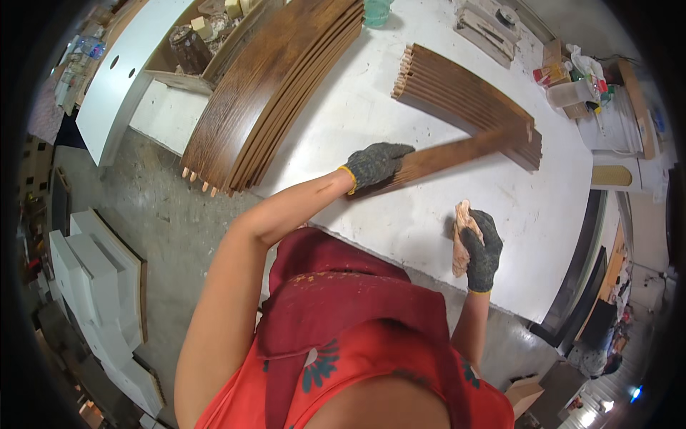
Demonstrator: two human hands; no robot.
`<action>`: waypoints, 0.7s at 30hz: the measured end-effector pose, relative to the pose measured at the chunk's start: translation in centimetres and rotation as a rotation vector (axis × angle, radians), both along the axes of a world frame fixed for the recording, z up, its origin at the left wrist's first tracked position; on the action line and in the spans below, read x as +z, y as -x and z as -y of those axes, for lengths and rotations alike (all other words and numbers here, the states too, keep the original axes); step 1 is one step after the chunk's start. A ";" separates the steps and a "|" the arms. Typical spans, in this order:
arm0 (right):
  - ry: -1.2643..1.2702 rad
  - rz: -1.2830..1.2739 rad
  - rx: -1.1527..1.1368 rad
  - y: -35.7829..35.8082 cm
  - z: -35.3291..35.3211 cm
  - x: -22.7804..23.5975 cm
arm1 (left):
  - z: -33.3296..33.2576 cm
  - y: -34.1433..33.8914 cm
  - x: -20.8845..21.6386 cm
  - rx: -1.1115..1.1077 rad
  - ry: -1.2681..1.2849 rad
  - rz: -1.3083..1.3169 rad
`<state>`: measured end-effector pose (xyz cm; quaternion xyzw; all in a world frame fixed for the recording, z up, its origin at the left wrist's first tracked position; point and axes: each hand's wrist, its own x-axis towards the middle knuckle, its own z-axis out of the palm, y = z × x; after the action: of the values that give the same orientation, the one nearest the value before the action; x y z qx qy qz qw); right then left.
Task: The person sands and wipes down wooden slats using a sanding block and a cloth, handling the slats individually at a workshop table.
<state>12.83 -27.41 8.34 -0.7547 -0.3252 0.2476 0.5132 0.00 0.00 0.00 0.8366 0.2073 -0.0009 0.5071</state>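
A dark grey knit glove with a yellow cuff covers my left hand, which grips a brown wooden slat near its close end. The slat's far end rests on a stack of shorter brown slats on the white table. To the right, my right hand, gloved the same way, is closed around a crumpled beige rag and is apart from the slat. A large stack of long brown slats, with pale pegs at its near end, lies left of my left hand.
A wooden box holding a dark jar and blocks stands at the far left, beside a white panel. White panels stand on the floor at left. Containers crowd the right back; a teal cup sits at the back.
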 end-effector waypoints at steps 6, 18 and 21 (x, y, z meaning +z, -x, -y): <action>-0.068 -0.062 0.030 -4.3 -6.2 2.3 | 0.8 -0.2 -1.5 -0.154 -0.309 0.035; -0.341 1.122 0.318 -15.3 -44.1 8.2 | 8.1 4.3 -0.9 0.492 -0.335 0.581; -0.400 1.551 0.358 -17.2 -51.5 6.2 | 9.6 5.0 -1.7 0.551 -0.270 0.558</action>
<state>30.00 24.04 14.57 -0.5424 -0.7410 -0.3289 0.2201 -4.96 -9.59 -1.67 0.7769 0.2764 0.3892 0.4106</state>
